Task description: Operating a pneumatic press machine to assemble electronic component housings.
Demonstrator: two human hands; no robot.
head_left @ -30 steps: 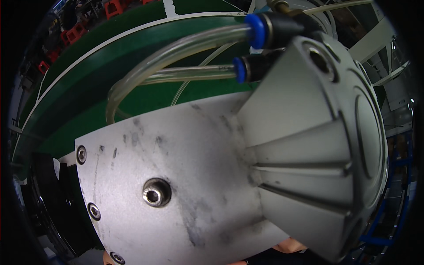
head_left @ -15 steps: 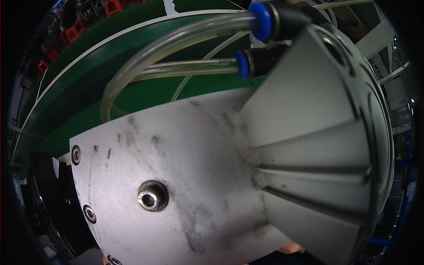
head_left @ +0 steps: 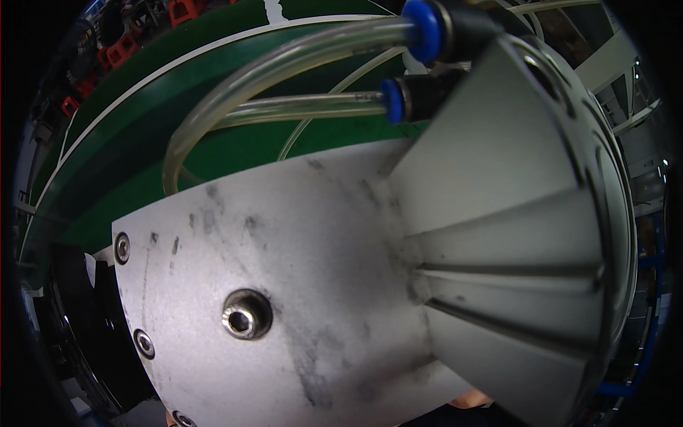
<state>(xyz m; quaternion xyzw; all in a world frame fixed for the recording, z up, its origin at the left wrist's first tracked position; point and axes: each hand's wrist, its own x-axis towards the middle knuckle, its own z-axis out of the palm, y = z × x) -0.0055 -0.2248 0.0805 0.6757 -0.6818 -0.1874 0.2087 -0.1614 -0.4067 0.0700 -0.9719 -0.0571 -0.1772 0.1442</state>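
Note:
A grey metal block [head_left: 334,285] with smudges, a socket-head bolt [head_left: 240,320] and edge screws fills most of the head view, very close. Its right side joins a ribbed, flared metal part [head_left: 498,171]. Clear plastic tubes [head_left: 284,60] run from blue-collared push-in fittings [head_left: 425,30] at the top. At the lower edge, a sliver of skin, seemingly my right hand [head_left: 469,399], shows beneath the block. Another small patch, seemingly my left hand [head_left: 169,419], shows by the lower left corner. The block hides the fingers of both, so I cannot see whether they grip it.
Behind the block lies a green surface [head_left: 235,160] with a pale edge. Red stools [head_left: 122,53] stand far off at upper left. A glossy black part [head_left: 89,327] sits against the block's left side. Blue framing [head_left: 651,320] rises at the far right.
The flared part and the fittings have shifted slightly to the right and grown a little larger in view. The block's left side and the visible skin look almost the same.

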